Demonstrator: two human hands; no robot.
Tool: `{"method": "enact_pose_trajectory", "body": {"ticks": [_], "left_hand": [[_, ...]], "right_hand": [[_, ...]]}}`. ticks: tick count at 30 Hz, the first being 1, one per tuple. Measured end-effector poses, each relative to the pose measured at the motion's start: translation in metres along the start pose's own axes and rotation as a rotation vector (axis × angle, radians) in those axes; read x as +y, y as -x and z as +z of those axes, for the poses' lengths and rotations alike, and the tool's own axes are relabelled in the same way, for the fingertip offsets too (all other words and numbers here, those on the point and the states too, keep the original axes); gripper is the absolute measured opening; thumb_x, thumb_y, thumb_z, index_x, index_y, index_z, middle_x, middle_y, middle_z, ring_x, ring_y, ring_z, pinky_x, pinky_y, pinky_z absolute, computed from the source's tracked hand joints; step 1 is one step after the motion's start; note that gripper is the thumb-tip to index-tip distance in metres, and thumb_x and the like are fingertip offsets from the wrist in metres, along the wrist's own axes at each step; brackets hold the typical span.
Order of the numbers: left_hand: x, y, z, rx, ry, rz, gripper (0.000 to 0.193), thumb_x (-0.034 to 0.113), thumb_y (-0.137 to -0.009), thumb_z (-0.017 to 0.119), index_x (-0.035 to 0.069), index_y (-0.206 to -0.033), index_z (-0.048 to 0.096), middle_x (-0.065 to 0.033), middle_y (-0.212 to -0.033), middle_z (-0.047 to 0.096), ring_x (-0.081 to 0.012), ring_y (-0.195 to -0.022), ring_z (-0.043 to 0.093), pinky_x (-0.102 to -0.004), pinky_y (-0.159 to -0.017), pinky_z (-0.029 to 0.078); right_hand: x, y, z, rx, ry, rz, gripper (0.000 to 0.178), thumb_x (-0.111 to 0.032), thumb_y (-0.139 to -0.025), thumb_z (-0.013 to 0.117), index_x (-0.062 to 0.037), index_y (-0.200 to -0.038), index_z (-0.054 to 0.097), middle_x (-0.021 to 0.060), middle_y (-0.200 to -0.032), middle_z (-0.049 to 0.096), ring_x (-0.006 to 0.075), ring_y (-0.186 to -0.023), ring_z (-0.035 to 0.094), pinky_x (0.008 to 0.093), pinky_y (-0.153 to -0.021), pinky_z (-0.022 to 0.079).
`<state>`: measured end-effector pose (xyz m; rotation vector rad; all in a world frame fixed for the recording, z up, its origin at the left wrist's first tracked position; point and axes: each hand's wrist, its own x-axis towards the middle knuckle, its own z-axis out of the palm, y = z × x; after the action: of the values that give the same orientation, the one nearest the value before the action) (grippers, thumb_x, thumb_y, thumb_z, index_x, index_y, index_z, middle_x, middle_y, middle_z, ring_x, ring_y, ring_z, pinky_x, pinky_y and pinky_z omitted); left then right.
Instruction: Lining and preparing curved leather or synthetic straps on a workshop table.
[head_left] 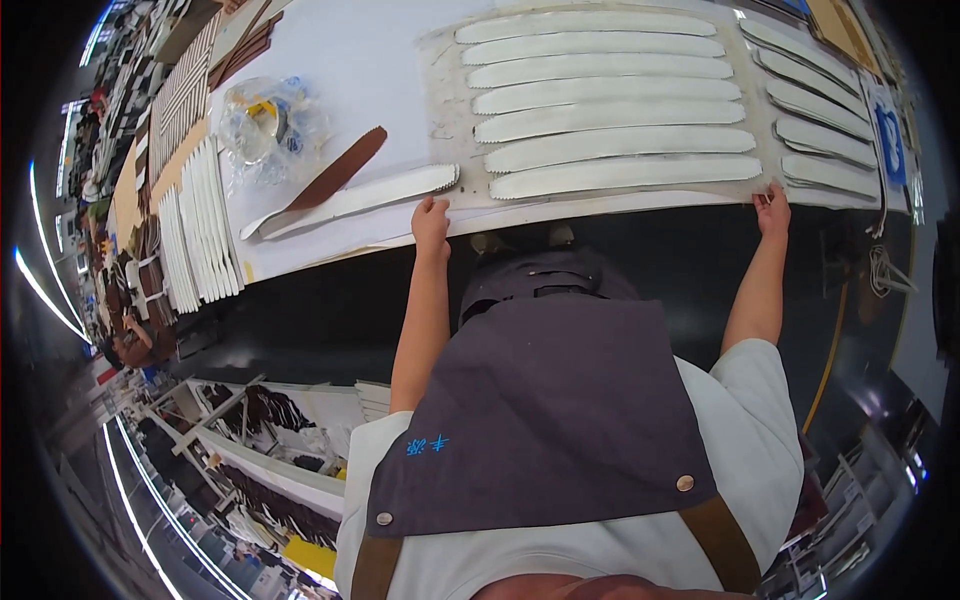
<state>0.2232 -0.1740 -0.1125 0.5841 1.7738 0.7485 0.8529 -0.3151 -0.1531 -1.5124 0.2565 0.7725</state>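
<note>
At the table's near edge, my left hand (430, 222) is closed in a pinch at the near left corner of a greyish backing sheet (448, 100). My right hand (771, 212) pinches the near right corner of that same sheet. Several long white strips (620, 140) with wavy ends lie on it side by side, one behind another, between my two hands. Just beyond my left hand rests a separate white strip (380, 195). A strip with its brown face up (340, 167) overlaps it at an angle.
On the right lies another column of stacked white strips (820, 140), with a blue object (889, 145) beyond it. Toward the left, a clear plastic bag with tape rolls (262, 130) sits behind a row of white strips (200, 225). Behind me stands a rack of materials (270, 455).
</note>
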Motion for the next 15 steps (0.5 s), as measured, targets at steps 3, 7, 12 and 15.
{"method": "enact_pose_trajectory", "body": {"ticks": [3, 7, 12, 15], "left_hand": [[-0.015, -0.011, -0.001, 0.128, -0.187, 0.258, 0.055, 0.013, -0.074, 0.063, -0.006, -0.122, 0.044, -0.0139, -0.112, 0.052, -0.0203, -0.101, 0.051, -0.0297, -0.083, 0.042], [-0.014, -0.015, 0.007, 0.093, -0.308, 0.250, 0.057, 0.015, -0.073, 0.064, -0.008, -0.121, 0.045, -0.0153, -0.112, 0.053, -0.0241, -0.104, 0.050, -0.0309, -0.089, 0.039], [-0.026, -0.037, -0.009, 0.077, -0.258, 0.175, 0.051, 0.012, -0.072, 0.066, -0.006, -0.115, 0.048, -0.0121, -0.097, 0.057, -0.0176, -0.079, 0.057, -0.0270, -0.069, 0.047], [-0.007, -0.019, -0.003, 0.026, -0.143, 0.096, 0.042, 0.009, -0.074, 0.064, -0.004, -0.111, 0.051, -0.0080, -0.086, 0.056, -0.0124, -0.065, 0.055, -0.0235, -0.057, 0.046]], "right_hand": [[-0.006, 0.013, 0.006, -0.082, 0.029, -0.046, 0.026, -0.006, -0.083, 0.052, -0.0024, -0.108, 0.048, 0.0114, -0.102, 0.052, 0.0245, -0.092, 0.055, 0.0396, -0.079, 0.050], [-0.020, 0.022, -0.001, -0.156, 0.080, -0.146, 0.031, -0.002, -0.084, 0.048, -0.0026, -0.115, 0.048, 0.0120, -0.107, 0.053, 0.0248, -0.094, 0.057, 0.0361, -0.077, 0.052], [-0.039, 0.053, 0.018, -0.241, 0.198, -0.226, 0.038, -0.001, -0.085, 0.044, -0.0047, -0.123, 0.047, 0.0111, -0.107, 0.058, 0.0212, -0.090, 0.060, 0.0324, -0.074, 0.053], [-0.051, 0.064, 0.016, -0.252, 0.236, -0.285, 0.038, -0.001, -0.086, 0.044, -0.0047, -0.123, 0.047, 0.0119, -0.109, 0.058, 0.0186, -0.088, 0.060, 0.0290, -0.071, 0.054]]}}
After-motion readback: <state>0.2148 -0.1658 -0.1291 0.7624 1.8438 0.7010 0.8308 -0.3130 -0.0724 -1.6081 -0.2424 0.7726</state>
